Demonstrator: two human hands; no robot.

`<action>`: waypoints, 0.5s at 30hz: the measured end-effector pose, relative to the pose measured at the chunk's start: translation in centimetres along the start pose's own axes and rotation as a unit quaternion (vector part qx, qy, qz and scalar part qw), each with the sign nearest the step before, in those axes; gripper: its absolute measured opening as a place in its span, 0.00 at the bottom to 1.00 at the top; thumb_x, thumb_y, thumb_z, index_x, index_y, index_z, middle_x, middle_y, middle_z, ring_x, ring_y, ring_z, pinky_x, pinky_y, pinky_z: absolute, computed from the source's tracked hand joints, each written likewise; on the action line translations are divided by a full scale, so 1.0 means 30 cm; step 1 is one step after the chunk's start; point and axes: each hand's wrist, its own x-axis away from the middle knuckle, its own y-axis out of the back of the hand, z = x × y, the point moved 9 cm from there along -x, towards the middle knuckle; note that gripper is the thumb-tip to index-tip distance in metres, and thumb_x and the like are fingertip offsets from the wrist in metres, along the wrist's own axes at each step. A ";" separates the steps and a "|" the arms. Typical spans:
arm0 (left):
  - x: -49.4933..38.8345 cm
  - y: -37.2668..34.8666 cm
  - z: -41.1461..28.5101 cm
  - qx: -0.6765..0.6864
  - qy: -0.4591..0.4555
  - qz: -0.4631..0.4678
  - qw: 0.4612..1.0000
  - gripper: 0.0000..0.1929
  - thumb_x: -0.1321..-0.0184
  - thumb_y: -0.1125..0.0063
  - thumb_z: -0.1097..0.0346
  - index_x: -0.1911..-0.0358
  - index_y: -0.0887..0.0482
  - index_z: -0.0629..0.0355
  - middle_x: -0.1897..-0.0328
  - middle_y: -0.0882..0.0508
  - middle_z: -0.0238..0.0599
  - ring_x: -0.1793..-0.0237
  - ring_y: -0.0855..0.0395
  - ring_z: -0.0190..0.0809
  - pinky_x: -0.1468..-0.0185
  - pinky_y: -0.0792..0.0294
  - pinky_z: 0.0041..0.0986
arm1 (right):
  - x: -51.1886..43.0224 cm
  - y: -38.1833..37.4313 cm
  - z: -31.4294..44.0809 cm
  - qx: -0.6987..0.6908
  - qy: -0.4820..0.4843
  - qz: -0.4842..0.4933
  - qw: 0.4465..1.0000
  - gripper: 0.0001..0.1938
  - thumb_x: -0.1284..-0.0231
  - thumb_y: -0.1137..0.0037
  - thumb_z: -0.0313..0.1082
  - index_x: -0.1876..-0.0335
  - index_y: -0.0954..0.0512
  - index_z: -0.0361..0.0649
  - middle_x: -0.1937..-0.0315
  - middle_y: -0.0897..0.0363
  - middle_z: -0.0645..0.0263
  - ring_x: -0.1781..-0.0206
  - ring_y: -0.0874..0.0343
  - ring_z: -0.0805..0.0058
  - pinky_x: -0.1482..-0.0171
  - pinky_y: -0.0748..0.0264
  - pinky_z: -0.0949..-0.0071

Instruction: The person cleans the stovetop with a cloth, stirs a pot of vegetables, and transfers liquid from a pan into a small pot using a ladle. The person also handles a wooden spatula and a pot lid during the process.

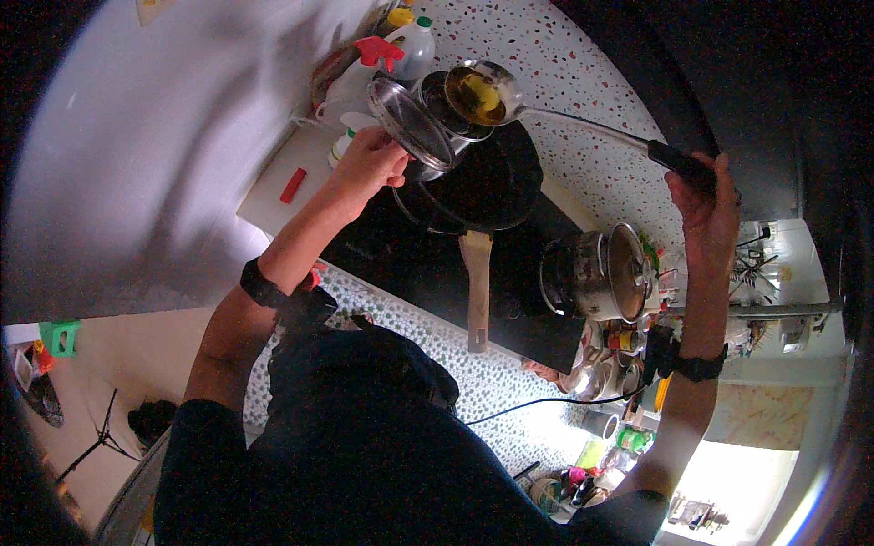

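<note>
My left hand (pixel 372 160) grips a round metal lid (pixel 413 124) by its underside or edge; the exact hold is hidden. The lid is tilted beside an open metal pot (pixel 471 133). My right hand (pixel 707 194) is closed on the black handle of a metal ladle (pixel 580 123). Yellowish liquid lies in the ladle's bowl (pixel 483 93), which is held over the pot. Beneath and nearer me is a dark frying pan (pixel 502 177) with a wooden handle (pixel 476 290).
The black cooktop (pixel 410 273) also carries a lidded steel pot (pixel 604 273) at the right. A spray bottle with a red trigger (pixel 377 52) and other plastic bottles (pixel 415 51) stand by the wall. A red object (pixel 293 185) lies on the counter's left end.
</note>
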 end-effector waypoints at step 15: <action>-0.003 0.002 0.010 0.006 0.004 -0.015 1.000 0.16 0.36 0.46 0.56 0.80 0.32 0.51 0.85 0.39 0.20 0.83 0.44 0.24 0.76 0.44 0.21 | 0.080 -0.068 0.128 0.141 0.158 0.015 0.977 0.22 0.32 0.55 0.48 0.49 0.28 0.33 0.63 0.20 0.54 0.65 0.15 0.68 0.63 0.16 0.76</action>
